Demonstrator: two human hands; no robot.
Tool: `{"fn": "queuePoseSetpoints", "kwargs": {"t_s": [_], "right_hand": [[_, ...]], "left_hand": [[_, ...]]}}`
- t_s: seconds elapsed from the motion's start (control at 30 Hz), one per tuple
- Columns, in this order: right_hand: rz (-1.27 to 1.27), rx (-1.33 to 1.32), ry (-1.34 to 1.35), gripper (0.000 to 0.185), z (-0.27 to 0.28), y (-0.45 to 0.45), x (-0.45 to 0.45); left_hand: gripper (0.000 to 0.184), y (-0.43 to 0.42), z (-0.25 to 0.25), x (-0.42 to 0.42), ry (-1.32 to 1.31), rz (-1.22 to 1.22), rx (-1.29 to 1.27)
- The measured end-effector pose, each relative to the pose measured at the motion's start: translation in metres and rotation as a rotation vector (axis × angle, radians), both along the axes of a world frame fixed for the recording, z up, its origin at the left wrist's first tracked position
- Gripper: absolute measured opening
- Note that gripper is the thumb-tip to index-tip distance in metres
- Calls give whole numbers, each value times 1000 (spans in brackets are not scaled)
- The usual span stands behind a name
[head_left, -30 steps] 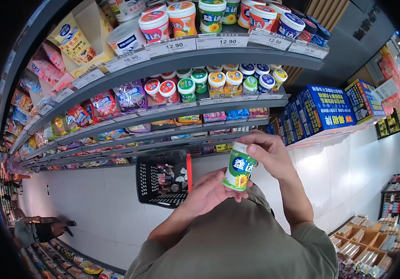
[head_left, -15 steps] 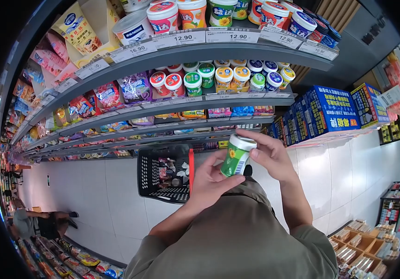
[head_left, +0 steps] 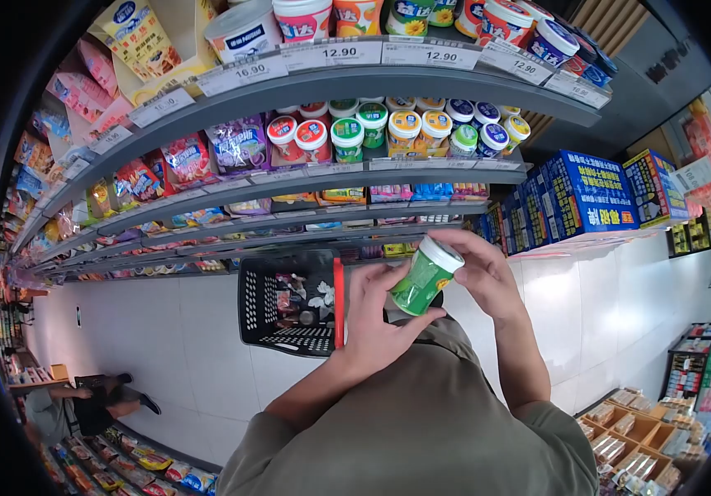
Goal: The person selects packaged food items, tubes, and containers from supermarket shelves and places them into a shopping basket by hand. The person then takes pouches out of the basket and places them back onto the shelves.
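Note:
A green gum tub [head_left: 423, 279] with a white lid is held between my two hands, tilted, its lid up and to the right. My left hand [head_left: 374, 318] wraps round the lower body, with the thumb along the base. At the lid end, my right hand [head_left: 483, 273] has its fingers curled against the tub's upper side. Below and left of the tub stands a black shopping basket [head_left: 249, 302] with a red handle [head_left: 339, 302]. Several packets and a dark round item lie in it, too small to name.
Ahead, curved shelves hold gum tubs [head_left: 347, 139], candy bags [head_left: 240, 145] and price tags [head_left: 442, 54]. Blue drink cartons [head_left: 591, 188] are stacked at right. A person [head_left: 83, 405] sits or crouches at the lower left. Wooden bins [head_left: 640, 428] stand at lower right.
The tub has been turned in my hands: the barcode has gone from sight and the flower has moved to the right edge. The view has shifted slightly.

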State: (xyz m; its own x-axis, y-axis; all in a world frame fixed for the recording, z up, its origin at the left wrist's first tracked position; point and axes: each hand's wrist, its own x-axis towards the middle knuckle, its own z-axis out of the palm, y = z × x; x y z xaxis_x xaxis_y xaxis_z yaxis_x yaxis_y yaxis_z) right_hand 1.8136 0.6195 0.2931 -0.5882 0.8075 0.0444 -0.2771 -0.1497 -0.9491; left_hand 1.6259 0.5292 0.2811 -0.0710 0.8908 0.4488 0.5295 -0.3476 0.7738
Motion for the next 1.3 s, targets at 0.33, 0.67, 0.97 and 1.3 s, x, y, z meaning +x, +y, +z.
{"fn": "queuePoseSetpoints", "kwargs": {"t_s": [0.33, 0.67, 0.97, 1.3], "right_hand": [[47, 7, -173, 49, -11, -8, -12], [191, 86, -464, 50, -80, -33, -1], [201, 242, -400, 62, -98, -73, -6], [97, 122, -787, 50, -127, -122, -142]], "left_hand": [[60, -6, -37, -11, -845, -379, -410], [60, -49, -89, 25, -610, -147, -645], [59, -87, -102, -30, -244, -172, -803], [54, -153, -201, -209, -212, -251, -1224]]}}
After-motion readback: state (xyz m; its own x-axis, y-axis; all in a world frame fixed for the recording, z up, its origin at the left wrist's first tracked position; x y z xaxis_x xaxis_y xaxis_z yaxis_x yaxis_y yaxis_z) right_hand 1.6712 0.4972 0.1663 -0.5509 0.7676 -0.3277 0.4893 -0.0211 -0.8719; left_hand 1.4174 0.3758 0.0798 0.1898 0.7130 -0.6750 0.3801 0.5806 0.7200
